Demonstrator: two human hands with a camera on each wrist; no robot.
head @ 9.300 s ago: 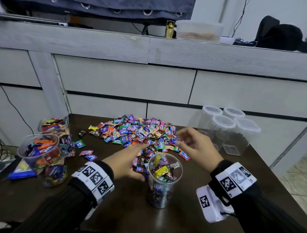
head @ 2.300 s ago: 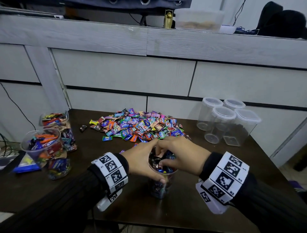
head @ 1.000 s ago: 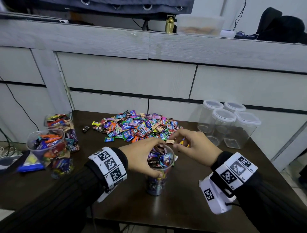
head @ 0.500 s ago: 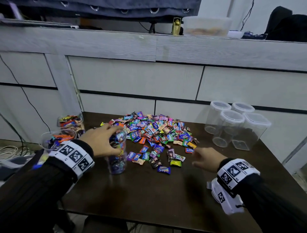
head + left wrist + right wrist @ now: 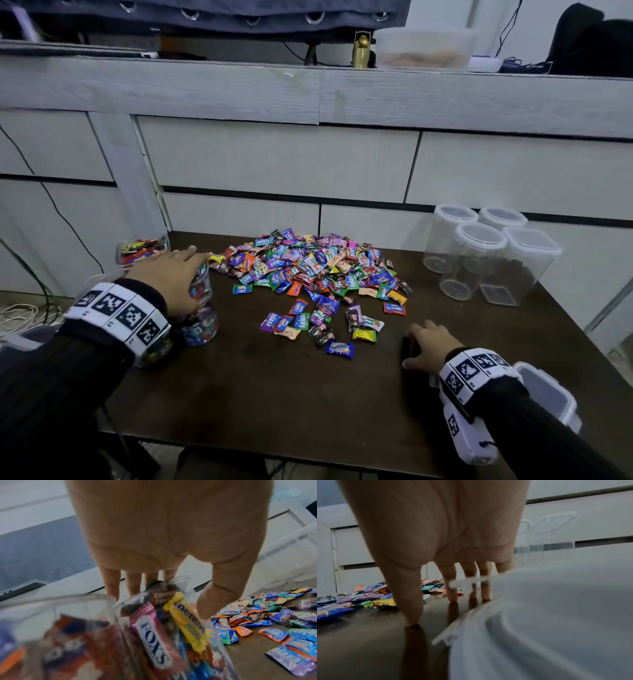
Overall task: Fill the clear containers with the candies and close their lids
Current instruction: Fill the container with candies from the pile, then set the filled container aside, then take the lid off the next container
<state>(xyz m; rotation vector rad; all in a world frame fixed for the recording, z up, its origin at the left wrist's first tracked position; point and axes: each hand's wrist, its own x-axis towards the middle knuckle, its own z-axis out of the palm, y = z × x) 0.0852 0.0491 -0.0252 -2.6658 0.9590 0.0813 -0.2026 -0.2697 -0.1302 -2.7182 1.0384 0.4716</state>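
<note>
A heap of wrapped candies [image 5: 308, 270] covers the middle of the dark table [image 5: 274, 394]. At its left stands a clear container [image 5: 202, 325] packed with candies and without a lid. My left hand [image 5: 171, 274] lies over its top and grips it. The thumb [image 5: 205, 608] presses the container's side [image 5: 154, 635], and the fingers reach past the far rim. My right hand [image 5: 428, 346] rests open at the front right, its fingertips [image 5: 453, 597] on the bare wood and holding nothing. A translucent lid [image 5: 548, 394] lies beside that wrist, large in the right wrist view [image 5: 556, 615].
Several empty lidded clear containers [image 5: 479, 260] stand at the back right. More candy-filled containers [image 5: 140, 248] crowd the left edge by my left wrist. A few loose candies [image 5: 339, 349] lie in front of the heap. Grey drawers rise behind the table.
My left hand has carried the filled container from the table's middle to the left, beside the other filled ones. My right hand has drawn back and settled on the table near the lid.
</note>
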